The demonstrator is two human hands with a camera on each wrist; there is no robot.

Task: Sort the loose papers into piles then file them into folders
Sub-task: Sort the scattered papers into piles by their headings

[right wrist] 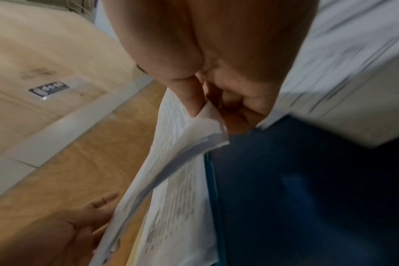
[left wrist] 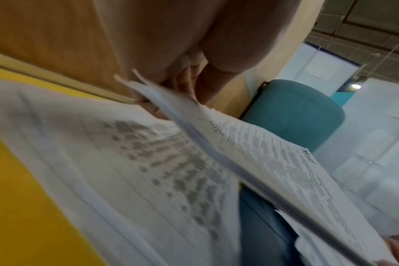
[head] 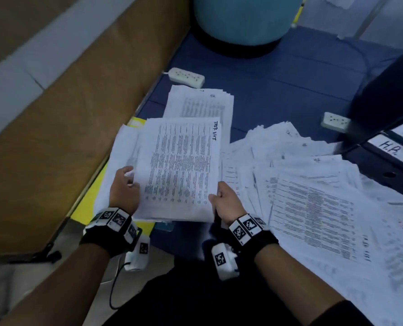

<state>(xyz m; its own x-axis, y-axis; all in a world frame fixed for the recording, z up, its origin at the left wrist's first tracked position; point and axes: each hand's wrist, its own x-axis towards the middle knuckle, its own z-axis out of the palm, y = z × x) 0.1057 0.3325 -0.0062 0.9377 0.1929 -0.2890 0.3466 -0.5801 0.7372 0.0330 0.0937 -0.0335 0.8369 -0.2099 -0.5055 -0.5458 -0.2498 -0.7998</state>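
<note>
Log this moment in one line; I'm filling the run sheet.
phase: sorting | hands: left and right grip a sheaf | sheaf: lifted over yellow folder | loose papers: unsorted

The person sits low over blue flooring (head: 278, 74), both wrists strapped with marker bands. The left hand (head: 124, 187) and right hand (head: 226, 200) each pinch a side edge of a printed stack of sheets (head: 181, 165), lifted above a yellow folder (head: 87, 198). A loose heap of papers (head: 313, 184) spreads to the right, touching dark binders (head: 388, 156), one labelled what looks like "H.R."
</note>
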